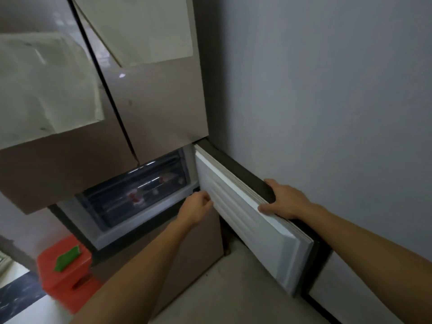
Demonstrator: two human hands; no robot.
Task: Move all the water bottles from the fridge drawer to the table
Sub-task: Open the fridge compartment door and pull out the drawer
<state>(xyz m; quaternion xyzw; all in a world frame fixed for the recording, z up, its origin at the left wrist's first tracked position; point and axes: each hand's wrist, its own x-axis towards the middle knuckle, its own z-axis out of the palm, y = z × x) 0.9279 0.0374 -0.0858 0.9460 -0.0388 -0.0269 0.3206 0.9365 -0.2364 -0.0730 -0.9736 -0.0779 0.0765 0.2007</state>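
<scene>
A beige fridge stands ahead with its lower right door (247, 216) swung open toward the wall. Behind it a dark clear-fronted fridge drawer (131, 192) shows lying bottles with red labels (136, 198), blurred. My right hand (284, 199) grips the top edge of the open door, thumb on the white inner panel. My left hand (195, 208) hovers with loosely curled fingers between the drawer's right end and the door's inner face, holding nothing.
A grey wall (327, 90) lies close on the right, behind the open door. A red plastic stool (67, 270) with a green patch stands on the floor at lower left. The fridge's upper doors (149, 97) are closed, with pale sheets stuck on them.
</scene>
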